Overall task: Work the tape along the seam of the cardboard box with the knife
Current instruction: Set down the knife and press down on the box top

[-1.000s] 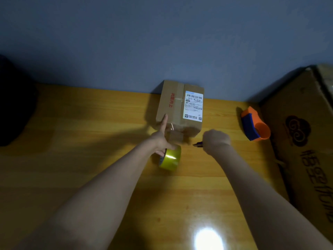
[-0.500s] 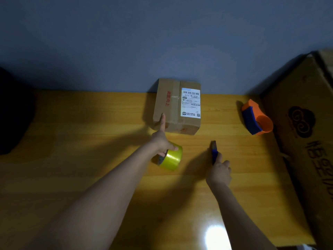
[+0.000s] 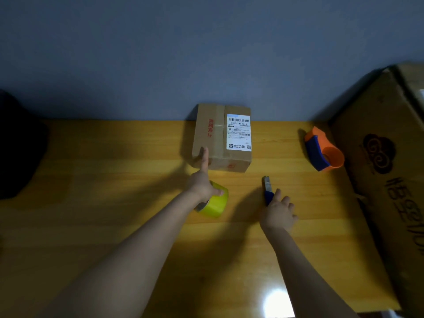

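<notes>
Blue-grey wall [image 3: 160,53] is filling the far half of the view, and a glossy yellow wooden surface [image 3: 114,180] is running up against it, with a bright glare spot showing near the bottom edge.

A small cardboard box [image 3: 220,136] is sitting at the far side of the surface, against the wall, with a white shipping label [image 3: 238,132] on its top right part and red printed characters to the left of a taped seam [image 3: 224,131] running near to far across the top.

The left hand [image 3: 203,184] is reaching forward with its index finger stretched out straight, the fingertip touching the near left corner of the box. Its thumb and remaining fingers are curling around a yellow tape roll [image 3: 214,200], which is lying just near the box on the surface.

The right hand [image 3: 278,213] is resting to the right of the roll, fingers loosely spread and only partly bent, the fingertips touching the blue handle of a knife [image 3: 268,188]. The knife is lying on the surface, apart from the box, its grey blade end pointing far toward the wall. Whether the hand is actually gripping it cannot be told.

An orange and blue tape dispenser [image 3: 322,149] is sitting at the far right, beside a large cardboard carton [image 3: 385,180] bearing a dark cloud logo. A dark shape [image 3: 18,145] is sitting at the left edge.
</notes>
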